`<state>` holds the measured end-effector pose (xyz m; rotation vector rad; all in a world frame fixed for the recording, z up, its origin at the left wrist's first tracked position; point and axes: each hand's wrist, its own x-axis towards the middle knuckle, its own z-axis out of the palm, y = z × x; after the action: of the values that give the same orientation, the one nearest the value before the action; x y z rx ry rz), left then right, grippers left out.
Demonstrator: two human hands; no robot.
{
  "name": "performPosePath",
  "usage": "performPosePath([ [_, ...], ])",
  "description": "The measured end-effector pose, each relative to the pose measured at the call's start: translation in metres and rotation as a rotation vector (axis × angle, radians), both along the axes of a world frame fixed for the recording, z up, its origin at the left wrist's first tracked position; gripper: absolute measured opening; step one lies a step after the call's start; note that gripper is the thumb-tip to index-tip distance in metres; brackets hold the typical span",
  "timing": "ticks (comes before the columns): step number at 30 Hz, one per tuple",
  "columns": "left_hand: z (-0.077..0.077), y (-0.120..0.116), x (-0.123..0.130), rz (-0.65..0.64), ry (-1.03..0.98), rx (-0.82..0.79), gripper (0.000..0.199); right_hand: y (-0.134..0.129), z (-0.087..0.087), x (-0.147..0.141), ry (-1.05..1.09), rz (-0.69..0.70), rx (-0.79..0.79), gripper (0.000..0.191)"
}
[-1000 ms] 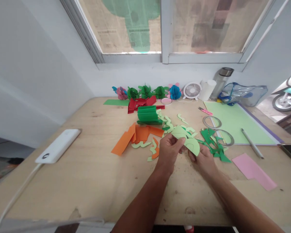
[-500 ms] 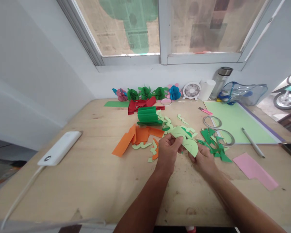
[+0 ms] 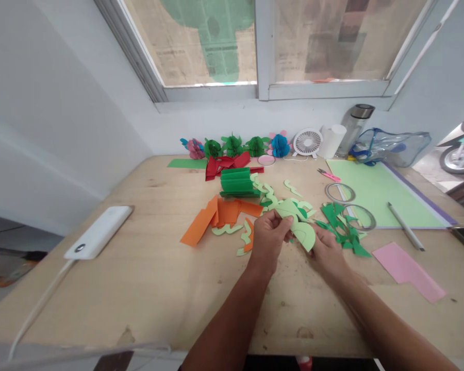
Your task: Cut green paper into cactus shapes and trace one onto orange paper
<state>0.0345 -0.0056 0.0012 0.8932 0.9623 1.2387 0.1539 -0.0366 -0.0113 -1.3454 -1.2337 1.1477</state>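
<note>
L hand clamped on lt-green paper piece, near-centre of table; R hand at its R edge – can't tell if fingers closed. Dk-green scraps just R; orange paper L.

Hands holding pale green cut paper, orange paper nearby

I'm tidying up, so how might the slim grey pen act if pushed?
The slim grey pen will probably roll sideways, as its long barrel looks round. It should feel stiff, being straight along its length. It may catch slightly at the edge of the light green paper sheet, which it crosses onto the pale wooden table.
</note>
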Motion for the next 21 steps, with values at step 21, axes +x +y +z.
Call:
performPosePath([
  [21, -0.004, 0.001, 0.002, 0.007, -0.025, -0.030, 0.021, -0.001, -0.008, -0.003, 0.122, 0.042, -0.068, 0.050],
])
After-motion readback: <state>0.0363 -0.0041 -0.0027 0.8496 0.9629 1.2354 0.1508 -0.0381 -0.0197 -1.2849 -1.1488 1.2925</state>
